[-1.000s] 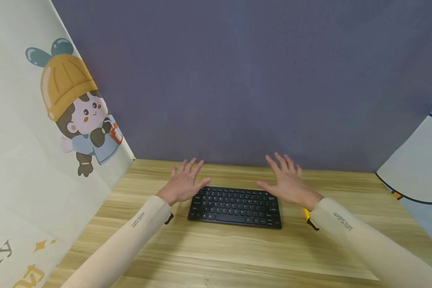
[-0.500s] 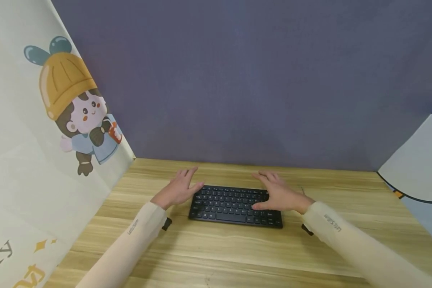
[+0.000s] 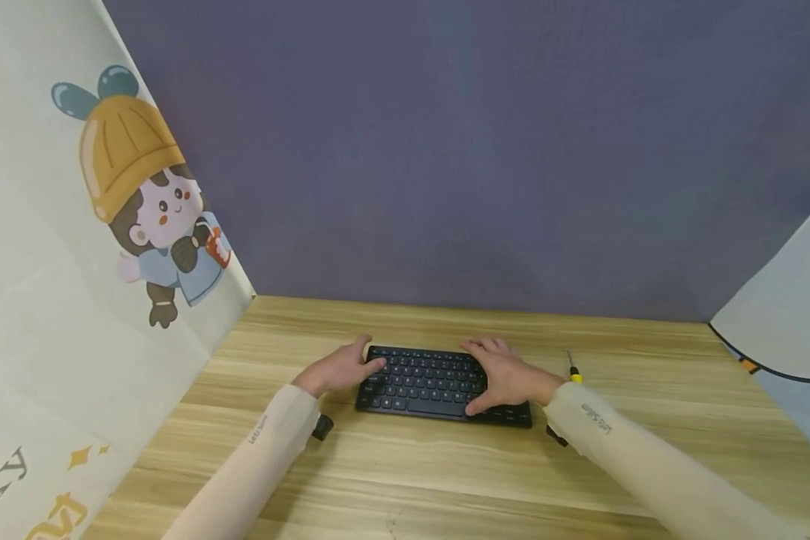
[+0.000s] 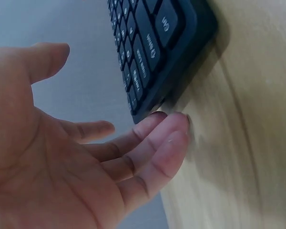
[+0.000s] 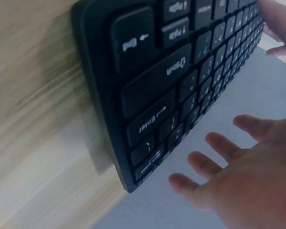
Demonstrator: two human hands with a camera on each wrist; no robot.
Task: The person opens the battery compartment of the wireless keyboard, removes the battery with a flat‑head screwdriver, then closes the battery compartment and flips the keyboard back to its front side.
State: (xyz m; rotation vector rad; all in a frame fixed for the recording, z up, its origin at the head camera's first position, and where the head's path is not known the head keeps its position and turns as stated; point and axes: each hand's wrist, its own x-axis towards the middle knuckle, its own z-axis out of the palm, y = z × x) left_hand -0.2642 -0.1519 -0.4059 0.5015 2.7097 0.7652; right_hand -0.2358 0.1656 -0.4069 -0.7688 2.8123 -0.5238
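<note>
A black keyboard (image 3: 421, 384) lies flat on the wooden table, keys up. My left hand (image 3: 334, 371) is at its left side, thumb over the keys near the far left corner. In the left wrist view, the fingertips of the left hand (image 4: 90, 157) reach down beside that keyboard corner, close to the tabletop, and the thumb stands well apart. Over the right part of the keys hovers my right hand (image 3: 509, 379), thumb spread from the fingers. The right wrist view has the right hand (image 5: 248, 171) with spaced fingers beyond the keyboard's edge, gripping nothing.
A screwdriver (image 3: 575, 375) with a yellow and black handle lies right of the keyboard, partly hidden by the right sleeve (image 3: 601, 424). A dark grey panel (image 3: 472, 150) rises at the table's back edge. A printed white wall (image 3: 40, 225) stands at left.
Both hands have come down and nearer the viewer; the right hand has also moved left over the keys. The screwdriver's shaft now shows beyond the right wrist. The keyboard has stayed put.
</note>
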